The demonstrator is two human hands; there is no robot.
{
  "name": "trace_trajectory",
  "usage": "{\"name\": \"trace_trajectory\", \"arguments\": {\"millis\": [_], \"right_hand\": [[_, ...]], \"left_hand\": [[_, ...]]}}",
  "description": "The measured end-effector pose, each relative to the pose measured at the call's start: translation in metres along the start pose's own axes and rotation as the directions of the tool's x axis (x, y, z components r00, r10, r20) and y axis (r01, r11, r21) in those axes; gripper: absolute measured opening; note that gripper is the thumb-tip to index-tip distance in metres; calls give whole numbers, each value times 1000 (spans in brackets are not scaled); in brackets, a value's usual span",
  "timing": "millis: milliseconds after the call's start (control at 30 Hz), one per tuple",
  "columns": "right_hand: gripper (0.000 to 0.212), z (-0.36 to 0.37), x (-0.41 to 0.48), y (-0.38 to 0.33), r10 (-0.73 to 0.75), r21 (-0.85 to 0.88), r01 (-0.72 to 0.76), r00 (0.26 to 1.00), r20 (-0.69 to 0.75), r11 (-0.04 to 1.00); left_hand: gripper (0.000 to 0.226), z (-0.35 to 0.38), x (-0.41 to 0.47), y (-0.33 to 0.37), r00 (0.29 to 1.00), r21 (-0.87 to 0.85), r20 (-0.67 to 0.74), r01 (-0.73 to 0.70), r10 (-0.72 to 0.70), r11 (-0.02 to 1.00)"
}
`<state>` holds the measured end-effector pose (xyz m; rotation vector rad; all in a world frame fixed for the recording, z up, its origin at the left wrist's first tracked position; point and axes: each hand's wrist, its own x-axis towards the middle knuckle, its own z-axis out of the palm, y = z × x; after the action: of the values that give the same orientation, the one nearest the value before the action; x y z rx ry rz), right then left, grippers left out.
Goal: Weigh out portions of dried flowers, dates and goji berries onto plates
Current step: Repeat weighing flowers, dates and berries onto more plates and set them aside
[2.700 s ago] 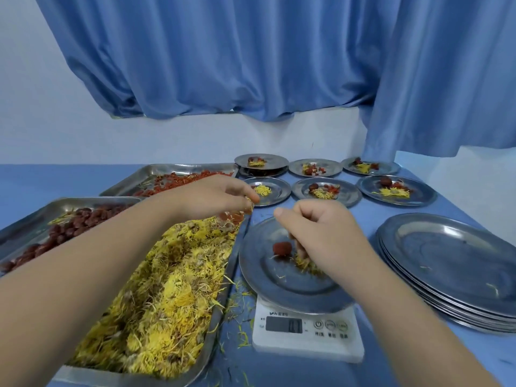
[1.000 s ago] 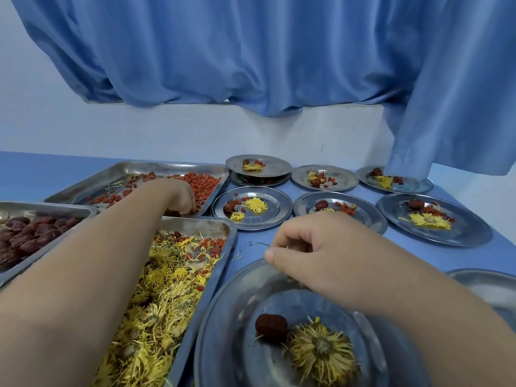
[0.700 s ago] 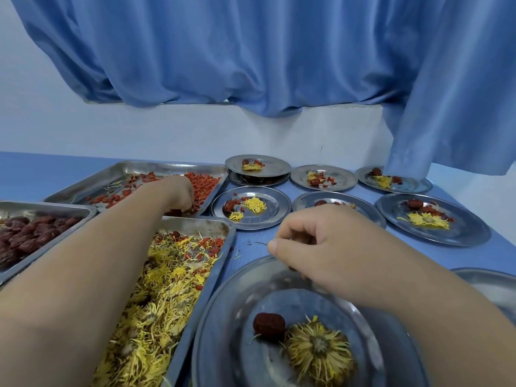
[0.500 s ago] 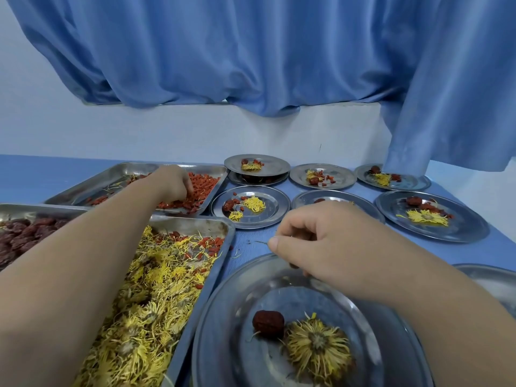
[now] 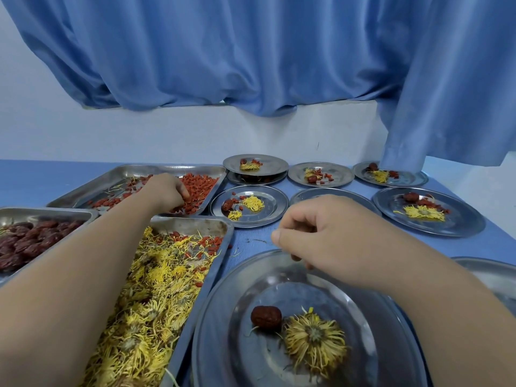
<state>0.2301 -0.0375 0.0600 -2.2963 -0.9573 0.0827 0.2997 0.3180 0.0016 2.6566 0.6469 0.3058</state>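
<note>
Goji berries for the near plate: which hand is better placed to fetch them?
Left. The left hand is down among the goji berries in their tray; the right hand hovers over the near plate, apart from that tray.

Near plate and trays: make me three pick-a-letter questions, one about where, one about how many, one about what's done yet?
1. Where is the date on the near plate? A left of the dried flower; B on top of it; C at the far rim.
2. How many trays are there? A two; B three; C five.
3. Goji berries on the near plate? A heap; B one; C none showing.
A: date beside the flower's left edge. B: goji berry tray, date tray, flower tray. C: only date and flower show.
</note>
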Motion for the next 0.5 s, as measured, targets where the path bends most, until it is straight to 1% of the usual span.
{"name": "trace_trajectory", "arguments": {"millis": [133,333,400,500], "right_hand": [[27,-2,-1,1,6,2,-6,1000,-6,1000],[27,-3,-1,2,-3,-11,3,1000,-19,1000],[27,-3,0,2,-1,-15,1,1000,-22,1000],[28,-3,-1,3,-1,-10,1,999,-32,1000]], "left_hand": [[23,-1,-3,-2,1000,30,-6,-3,3,1000],[29,-5,-7,-5,998,14,-55,-33,34,999],[28,-7,-8,-7,997,-14,-63,-55,54,998],[20,-11,-10,-8,995,-103,-66,-82,75,991]]}}
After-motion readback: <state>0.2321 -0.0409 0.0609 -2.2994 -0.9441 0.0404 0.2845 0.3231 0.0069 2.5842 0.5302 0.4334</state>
